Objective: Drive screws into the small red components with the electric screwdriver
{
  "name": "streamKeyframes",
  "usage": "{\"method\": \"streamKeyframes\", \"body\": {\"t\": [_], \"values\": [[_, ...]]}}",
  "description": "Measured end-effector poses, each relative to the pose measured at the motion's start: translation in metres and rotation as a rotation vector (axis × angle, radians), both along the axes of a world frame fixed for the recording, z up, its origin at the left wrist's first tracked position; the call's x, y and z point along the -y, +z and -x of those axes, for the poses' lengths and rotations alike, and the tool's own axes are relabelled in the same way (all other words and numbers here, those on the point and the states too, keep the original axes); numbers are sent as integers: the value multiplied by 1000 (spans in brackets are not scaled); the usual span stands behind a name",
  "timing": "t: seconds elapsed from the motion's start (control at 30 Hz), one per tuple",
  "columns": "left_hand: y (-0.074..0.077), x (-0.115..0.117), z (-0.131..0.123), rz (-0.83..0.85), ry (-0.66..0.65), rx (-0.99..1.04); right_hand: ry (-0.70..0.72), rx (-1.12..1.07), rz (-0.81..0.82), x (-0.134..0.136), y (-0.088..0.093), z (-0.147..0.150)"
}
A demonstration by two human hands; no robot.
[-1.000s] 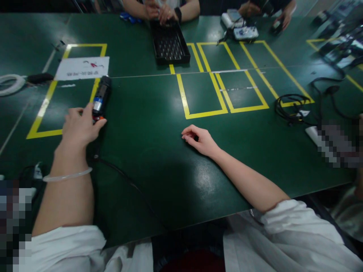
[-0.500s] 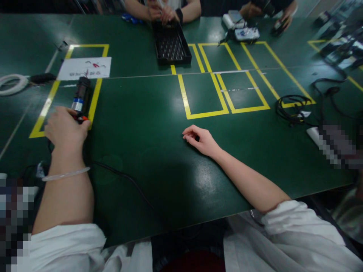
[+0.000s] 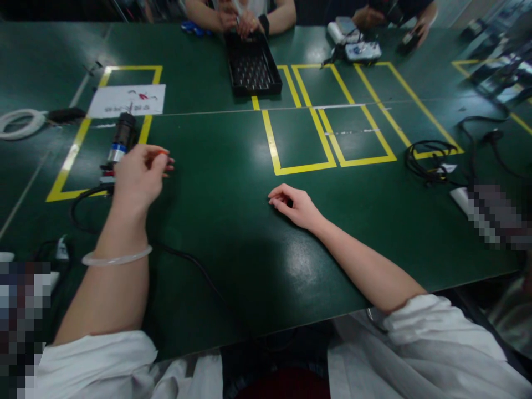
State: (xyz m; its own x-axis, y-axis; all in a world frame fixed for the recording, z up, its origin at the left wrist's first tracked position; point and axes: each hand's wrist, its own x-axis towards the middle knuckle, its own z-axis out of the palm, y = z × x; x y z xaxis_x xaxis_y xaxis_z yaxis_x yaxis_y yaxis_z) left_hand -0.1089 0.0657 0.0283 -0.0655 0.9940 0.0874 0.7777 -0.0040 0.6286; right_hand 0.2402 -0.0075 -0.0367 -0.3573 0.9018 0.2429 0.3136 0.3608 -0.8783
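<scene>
- Head view: green table [image 3: 216, 221] under everything; yellow tape frame [image 3: 73, 152] at L, prob. marking off a spot for kit.
- Black tray [image 3: 257, 89] across table, at co-worker's hands [image 3: 245, 25], presumably for easy reach.
- White sheet [image 3: 108, 102] w/ print lies across the frame, maybe as its label; text unreadable.
- Elec. screwdriver [image 3: 123, 133] sits inside frame, bit end away, near sheet; cord [image 3: 89, 192] loops back twd person, so handle end is prob. the easy grab.
- L hand [image 3: 139, 172] curled, overlapping screwdriver's near end in view; can't tell if touching, or if fingertips pinch anything.
- R hand [image 3: 297, 205] rests on table, fingers slack, nothing visible in it; prob. just idle.
</scene>
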Motion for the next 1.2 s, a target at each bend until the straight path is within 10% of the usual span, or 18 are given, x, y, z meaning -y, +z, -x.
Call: {"method": "streamKeyframes", "body": {"t": [0.17,0.33,1.2], "values": [[-8,30,-89,269,-446,364,26,-33,14,0,-1,0],[-21,56,-125,501,-625,519,153,-78,22,1,0,1],[-35,63,-132,496,-560,626,84,-124,49,0,0,2]]}}
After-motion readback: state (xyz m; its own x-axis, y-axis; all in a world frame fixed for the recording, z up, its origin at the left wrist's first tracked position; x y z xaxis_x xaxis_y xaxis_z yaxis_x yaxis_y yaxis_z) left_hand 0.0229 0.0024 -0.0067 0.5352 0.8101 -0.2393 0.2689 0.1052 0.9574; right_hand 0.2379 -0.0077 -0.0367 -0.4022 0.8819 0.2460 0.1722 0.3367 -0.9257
